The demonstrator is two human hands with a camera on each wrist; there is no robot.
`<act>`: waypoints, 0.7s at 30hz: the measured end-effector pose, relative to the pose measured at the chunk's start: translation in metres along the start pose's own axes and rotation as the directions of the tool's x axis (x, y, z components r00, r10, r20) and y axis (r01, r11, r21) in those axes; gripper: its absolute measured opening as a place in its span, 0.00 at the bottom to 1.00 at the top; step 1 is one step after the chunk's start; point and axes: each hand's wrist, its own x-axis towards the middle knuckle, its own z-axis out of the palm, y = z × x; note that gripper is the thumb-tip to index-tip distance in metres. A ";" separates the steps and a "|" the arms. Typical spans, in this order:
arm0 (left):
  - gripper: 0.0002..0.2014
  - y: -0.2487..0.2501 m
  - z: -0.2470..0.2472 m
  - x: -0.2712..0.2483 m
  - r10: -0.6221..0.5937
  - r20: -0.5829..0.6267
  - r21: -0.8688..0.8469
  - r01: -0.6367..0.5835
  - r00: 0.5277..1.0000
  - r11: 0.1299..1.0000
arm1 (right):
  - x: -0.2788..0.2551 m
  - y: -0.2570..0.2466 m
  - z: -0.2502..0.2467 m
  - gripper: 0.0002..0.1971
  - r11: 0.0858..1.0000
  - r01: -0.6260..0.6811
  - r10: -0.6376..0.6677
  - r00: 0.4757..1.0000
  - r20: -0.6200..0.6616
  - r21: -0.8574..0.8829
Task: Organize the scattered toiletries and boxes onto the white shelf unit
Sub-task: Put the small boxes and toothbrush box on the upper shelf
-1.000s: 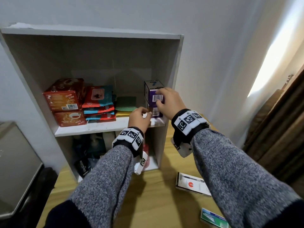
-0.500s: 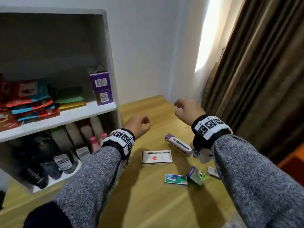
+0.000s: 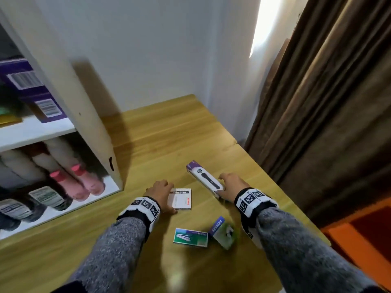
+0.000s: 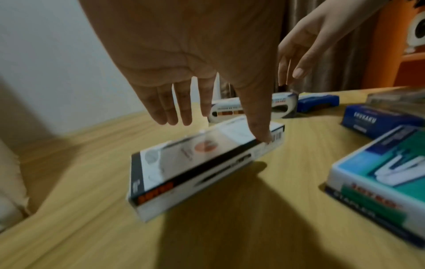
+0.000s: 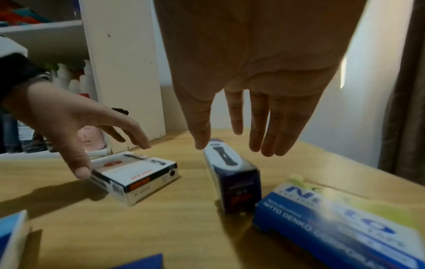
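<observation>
Left hand [image 4: 197,54]: fingers spread, thumb touching white box [image 4: 202,165] on table [image 3: 148,144].
Right hand [image 5: 248,72]: fingers straight, slightly apart, over long purple-and-white box [image 5: 230,171].
Nearby: green stapler box [image 3: 190,237], blue box [image 5: 340,223].
Shelf unit [image 3: 84,115]: left, bottles [image 3: 84,180] below.

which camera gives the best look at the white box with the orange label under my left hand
Right wrist: the white box is sharpest, orange label readable, left hand above. Left wrist shows it close but blurred; head view small and half covered.

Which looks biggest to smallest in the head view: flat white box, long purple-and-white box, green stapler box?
1. Long purple-and-white box.
2-3. Flat white box, part hidden by the left hand, and green stapler box look alike; unranked.
</observation>
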 end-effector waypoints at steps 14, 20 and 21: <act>0.39 -0.013 0.035 0.009 -0.083 -0.091 -0.144 0.069 0.992 0.987 | 0.053 -0.007 0.032 0.28 0.990 0.138 -0.138 0.990 0.033 0.002; 0.43 -0.027 0.029 -0.034 -0.218 -0.158 -0.302 0.163 0.963 0.939 | 0.029 -0.029 0.007 0.25 0.952 0.307 -0.307 0.951 0.030 -0.008; 0.42 -0.034 0.025 -0.044 -0.233 -0.183 -0.304 0.170 0.955 0.937 | 0.023 -0.037 0.001 0.24 0.934 0.358 -0.358 0.933 0.032 0.010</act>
